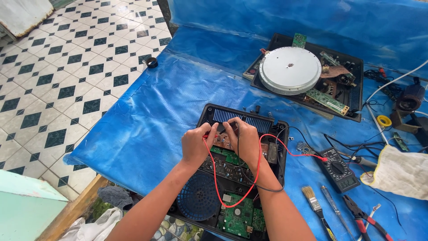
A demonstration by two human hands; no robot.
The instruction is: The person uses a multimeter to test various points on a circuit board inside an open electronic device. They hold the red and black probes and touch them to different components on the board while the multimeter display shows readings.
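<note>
A green board [236, 218] and round blue fan [198, 196] are seen nearest, inside the opened black cooker [211, 117] on the blue surface [151, 120]. Probes are pinched by the left hand [195, 145] and right hand [244, 140] over the copper board [221, 142]. A multimeter [339, 171] lies right; a white disc [290, 70] beyond.

Both hands [220, 143] press meter probes onto the opened cooker's board [223, 142].

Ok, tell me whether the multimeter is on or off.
On. The multimeter, lying right of the opened appliance, shows dark digits on its display, with red and black leads running to both hands.
</note>
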